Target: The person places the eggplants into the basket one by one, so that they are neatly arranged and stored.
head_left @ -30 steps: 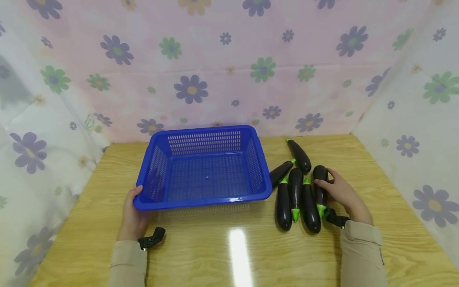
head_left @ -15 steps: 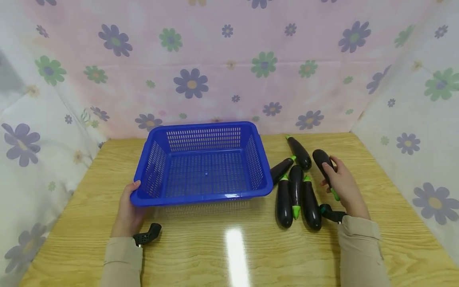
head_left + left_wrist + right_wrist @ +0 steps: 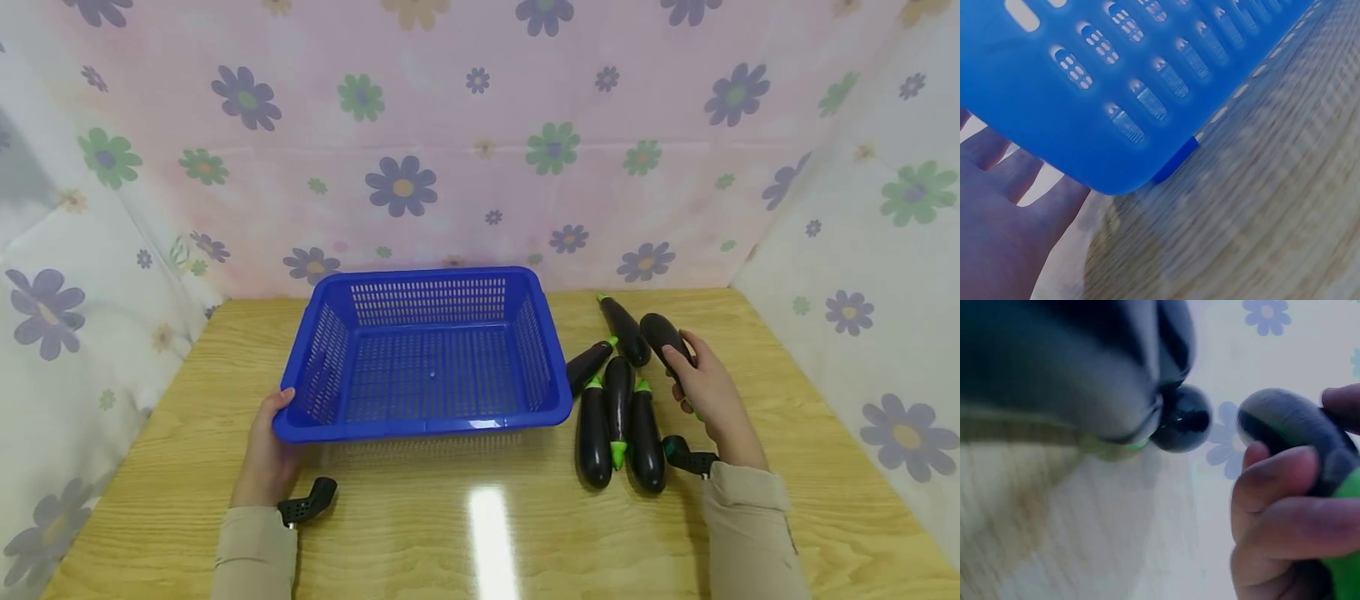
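Observation:
A blue plastic basket (image 3: 427, 367) with slotted walls stands on the wooden table, with nothing inside it. My left hand (image 3: 266, 446) grips its near left corner, thumb over the rim; in the left wrist view the fingers (image 3: 1019, 169) pass behind the basket wall. On the right, my right hand (image 3: 708, 387) holds a dark eggplant (image 3: 660, 333), blunt end pointing away and up from the table. The right wrist view shows fingers (image 3: 1279, 481) curled round this eggplant (image 3: 1285, 415) near its green stem end. Several other eggplants (image 3: 595, 437) lie between basket and hand.
One eggplant (image 3: 625, 329) lies behind the row, and another (image 3: 590, 367) sits against the basket's right side. Flowered cloth (image 3: 450, 125) hangs behind the table (image 3: 405, 533) and along both sides. A small black camera mount sits on each wrist.
My right hand has lifted the eggplant from the right end of the row, tilted it and moved it slightly left. My left hand has kept its hold on the basket.

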Tool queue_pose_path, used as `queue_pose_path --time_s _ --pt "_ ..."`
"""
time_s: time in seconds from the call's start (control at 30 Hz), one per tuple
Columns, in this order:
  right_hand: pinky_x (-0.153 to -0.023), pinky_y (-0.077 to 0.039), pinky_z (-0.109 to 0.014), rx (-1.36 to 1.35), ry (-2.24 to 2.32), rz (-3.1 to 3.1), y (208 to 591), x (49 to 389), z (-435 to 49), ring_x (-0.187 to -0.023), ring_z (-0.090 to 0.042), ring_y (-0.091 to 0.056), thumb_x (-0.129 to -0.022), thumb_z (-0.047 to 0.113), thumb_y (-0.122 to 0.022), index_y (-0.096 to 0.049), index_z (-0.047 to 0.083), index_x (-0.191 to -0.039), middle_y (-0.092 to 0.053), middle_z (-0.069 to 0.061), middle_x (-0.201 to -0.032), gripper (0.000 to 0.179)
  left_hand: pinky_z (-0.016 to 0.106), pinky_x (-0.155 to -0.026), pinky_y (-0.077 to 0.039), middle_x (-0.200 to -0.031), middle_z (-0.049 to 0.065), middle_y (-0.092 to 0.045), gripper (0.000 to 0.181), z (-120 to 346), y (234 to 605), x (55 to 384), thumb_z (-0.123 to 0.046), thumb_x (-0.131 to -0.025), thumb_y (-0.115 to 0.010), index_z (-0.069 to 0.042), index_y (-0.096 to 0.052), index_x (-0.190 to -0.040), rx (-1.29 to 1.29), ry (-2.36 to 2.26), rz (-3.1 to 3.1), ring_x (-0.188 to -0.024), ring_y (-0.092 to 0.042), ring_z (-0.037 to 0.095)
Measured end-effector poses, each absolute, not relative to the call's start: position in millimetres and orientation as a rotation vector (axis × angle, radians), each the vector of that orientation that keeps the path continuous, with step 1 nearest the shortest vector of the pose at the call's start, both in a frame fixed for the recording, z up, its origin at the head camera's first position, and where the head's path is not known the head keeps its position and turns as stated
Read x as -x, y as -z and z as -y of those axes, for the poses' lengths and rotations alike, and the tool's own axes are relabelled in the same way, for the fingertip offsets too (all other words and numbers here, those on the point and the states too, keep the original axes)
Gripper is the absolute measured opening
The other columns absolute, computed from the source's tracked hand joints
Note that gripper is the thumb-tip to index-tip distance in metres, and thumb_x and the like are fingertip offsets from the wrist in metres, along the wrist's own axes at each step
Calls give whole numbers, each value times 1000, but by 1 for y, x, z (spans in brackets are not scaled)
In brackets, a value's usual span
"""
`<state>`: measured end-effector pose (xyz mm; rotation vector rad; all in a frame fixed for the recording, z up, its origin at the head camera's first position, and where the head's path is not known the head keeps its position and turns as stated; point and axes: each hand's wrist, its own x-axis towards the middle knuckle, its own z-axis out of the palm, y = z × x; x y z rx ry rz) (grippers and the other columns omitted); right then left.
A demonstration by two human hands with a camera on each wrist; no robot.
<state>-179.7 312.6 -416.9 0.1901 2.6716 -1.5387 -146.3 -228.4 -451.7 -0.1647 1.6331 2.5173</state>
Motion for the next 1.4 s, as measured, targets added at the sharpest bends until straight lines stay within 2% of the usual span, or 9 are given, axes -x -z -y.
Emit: queue_pose_path --time_s 0.17,0.3,0.47,0.67,0.77,0.87,0.97,1.17,1.4 --pt "-43 -35 -31 -146 1509 -2671 406 176 -310 -53 -16 -43 -94 41 -34 1 16 -144 -46 -13 -75 66 28 -90 -31 -126 -2 -39 57 226 446 143 -40 -91 -35 -19 -14 -140 233 -2501 -1639 -110 -42 13" --pt "-45 -37 -31 -112 1466 -2695 397 171 -307 -54 -17 -44 -95 35 -34 2 15 -144 -48 -15 -72 64 28 -90 -30 -125 -2 -38 58 224 444 140 -41 -91 -35 -17 -12 -140 265 -2493 -1642 -110 -41 13" --pt "-45 -36 -31 -44 1559 -2682 388 165 -300 -53 -16 -44 -95 36 -37 -3 13 -144 -47 -17 -79 64 27 -90 -31 -125 -2 -35 59 226 443 138 -42 -92 -35 -18 -10 -139 287 -2466 -1657 -110 -39 13" --pt "-40 -33 -29 24 1721 -2679 381 162 -296 -49 -14 -42 -92 40 -41 -20 11 -141 -48 -9 -86 60 31 -94 -24 -136 6 -24 65 226 439 138 -44 -91 -34 -18 -4 -143 256 -2430 -1709 -117 -32 19" --pt "-39 -32 -31 19 1732 -2693 380 162 -295 -46 -14 -40 -91 42 -41 -23 12 -140 -50 -8 -82 60 30 -94 -23 -134 4 -27 65 226 440 138 -44 -91 -34 -17 -4 -143 270 -2409 -1729 -116 -34 18" --pt "-39 -33 -30 16 1717 -2700 378 163 -291 -46 -15 -40 -91 44 -40 -24 13 -140 -49 -7 -78 60 30 -92 -27 -128 2 -34 62 227 441 138 -43 -91 -34 -17 -8 -141 279 -2420 -1717 -111 -40 15" --pt "-41 -36 -29 25 1679 -2705 378 165 -284 -49 -16 -42 -91 47 -37 -23 14 -140 -48 -9 -76 60 30 -92 -28 -128 2 -35 62 228 443 139 -42 -91 -36 -18 -9 -141 283 -2443 -1700 -111 -41 16" --pt "-51 -42 -29 33 1552 -2756 377 165 -269 -68 -18 -50 -91 51 -33 -18 16 -143 -50 -19 -97 64 35 -98 -19 -141 6 -18 68 224 448 136 -45 -90 -36 -21 -2 -144 321 -2434 -1673 -121 -27 22" --pt "-61 -45 -35 89 1509 -2762 376 165 -254 -82 -28 -53 -91 51 -33 -20 16 -142 -48 -21 -112 64 30 -92 -27 -135 5 -26 63 225 444 137 -44 -91 -35 -21 -7 -143 277 -2436 -1684 -116 -34 19"
